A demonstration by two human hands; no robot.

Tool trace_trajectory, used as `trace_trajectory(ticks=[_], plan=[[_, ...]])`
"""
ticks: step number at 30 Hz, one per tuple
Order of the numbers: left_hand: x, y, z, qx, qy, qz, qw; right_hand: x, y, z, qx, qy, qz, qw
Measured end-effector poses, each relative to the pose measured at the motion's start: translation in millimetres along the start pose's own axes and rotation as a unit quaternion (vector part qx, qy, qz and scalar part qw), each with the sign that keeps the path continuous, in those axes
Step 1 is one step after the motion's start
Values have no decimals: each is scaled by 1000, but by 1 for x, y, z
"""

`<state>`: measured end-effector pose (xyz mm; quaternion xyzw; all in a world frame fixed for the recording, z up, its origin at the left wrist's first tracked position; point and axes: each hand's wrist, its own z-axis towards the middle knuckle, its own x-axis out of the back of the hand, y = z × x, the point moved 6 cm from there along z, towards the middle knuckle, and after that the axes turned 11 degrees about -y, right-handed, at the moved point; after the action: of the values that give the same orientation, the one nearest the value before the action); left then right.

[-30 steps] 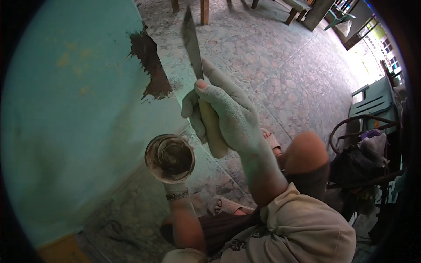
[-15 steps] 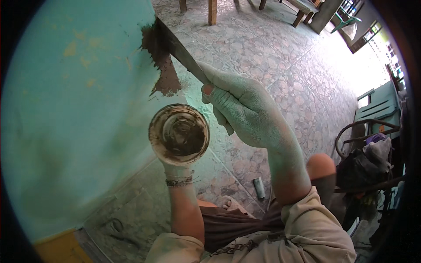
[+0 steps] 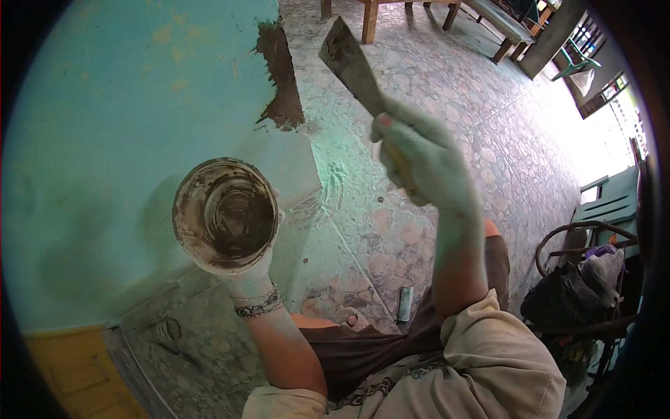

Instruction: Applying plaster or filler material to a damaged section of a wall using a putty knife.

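Observation:
My left hand (image 3: 248,277) grips a round tub (image 3: 227,213) with brown paste smeared inside, held near the teal wall (image 3: 105,174). My right hand (image 3: 422,157), dusted pale like my left, is closed round the handle of a putty knife (image 3: 352,66). The blade is raised, angled up and to the left, with dark paste on it. Just left of the blade, a ragged brown patch (image 3: 283,87) covers part of the wall's corner edge.
Tiled floor (image 3: 509,140) with pale green dust, a small cylinder (image 3: 405,304) near my legs, wooden furniture (image 3: 370,21) at the back, a green chair (image 3: 607,199) and dark bags (image 3: 565,293) on a metal frame at right, yellow panel (image 3: 66,359) at lower left.
The knife's tip, at the brown patch half a second ago, has moved right, away from the wall, with my right hand. My left hand has shifted leftward with the tub.

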<state>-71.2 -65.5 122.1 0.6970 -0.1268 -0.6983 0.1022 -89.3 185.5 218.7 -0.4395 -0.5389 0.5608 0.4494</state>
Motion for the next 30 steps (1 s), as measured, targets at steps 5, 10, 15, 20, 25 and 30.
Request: trace_trajectory(ticks=[5,10,15,20,25,30], plan=[[-11,6,-1,-52,4,90,995,-63,46,23,64,69,-40,995],[-16,23,-6,-48,-59,147,986,-96,24,30,115,191,-133,966],[-69,37,-25,-335,-63,742,578,-127,20,41,139,211,-130,959],[-45,75,-37,-52,-161,9,986,-151,24,46,150,253,-76,953],[-60,93,-58,-100,-136,14,986,-182,26,57,211,298,-29,930],[-73,90,-61,-113,-169,14,979,-206,40,43,239,289,-40,926]])
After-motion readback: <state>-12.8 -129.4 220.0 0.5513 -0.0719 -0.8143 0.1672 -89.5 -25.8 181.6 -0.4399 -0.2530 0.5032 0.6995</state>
